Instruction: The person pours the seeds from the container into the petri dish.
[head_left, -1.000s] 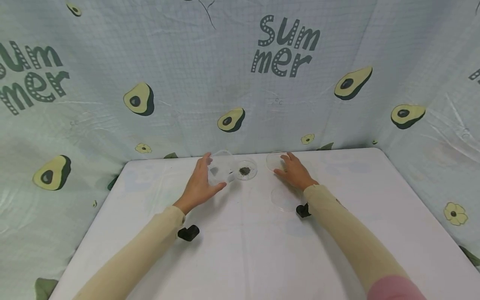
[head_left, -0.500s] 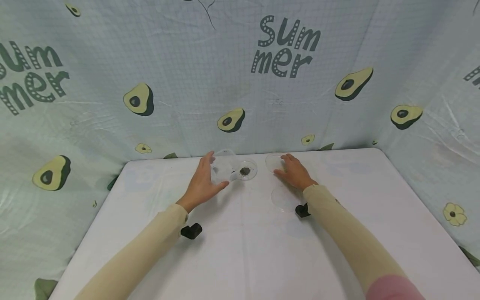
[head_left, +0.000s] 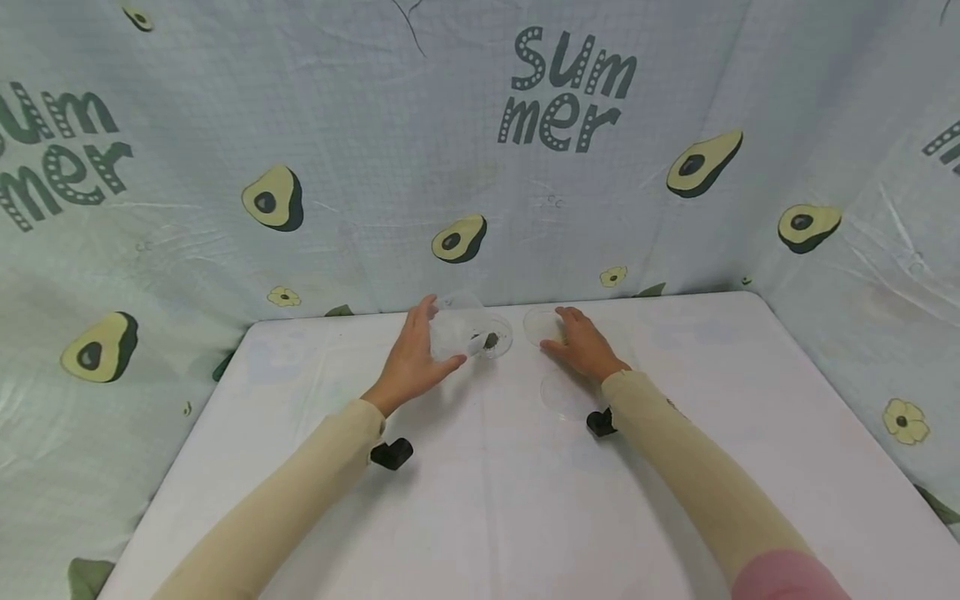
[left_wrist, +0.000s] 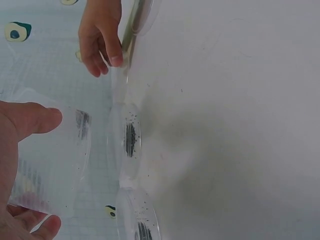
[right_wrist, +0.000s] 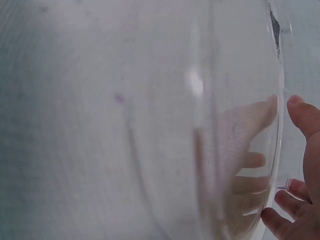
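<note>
My left hand (head_left: 412, 367) grips a clear plastic cup (left_wrist: 52, 165), tilted to the right, with dark grains near its rim. Right below that rim lies a round clear dish (head_left: 503, 326) with a small heap of dark grains. The left wrist view has a second such dish (left_wrist: 123, 215), partly cut off. On the right, thumb and fingers of my right hand (head_left: 585, 346) curve round the edge of another clear dish (head_left: 532, 330), close to the table's far edge. A clear round dish (head_left: 556, 400) lies nearer, beside the right wrist; it fills much of the right wrist view.
Everything lies on a white-covered table (head_left: 465, 500). A printed curtain (head_left: 360, 208) with avocados and lettering rises directly behind its far edge. A few stray dark grains (left_wrist: 181, 90) lie on the cloth. A black wrist camera (head_left: 392, 454) hangs under each sleeve.
My left hand has moved right and slightly up, bringing the cup over the dish with the grains. The right hand and the dish at its fingers have shifted slightly left.
</note>
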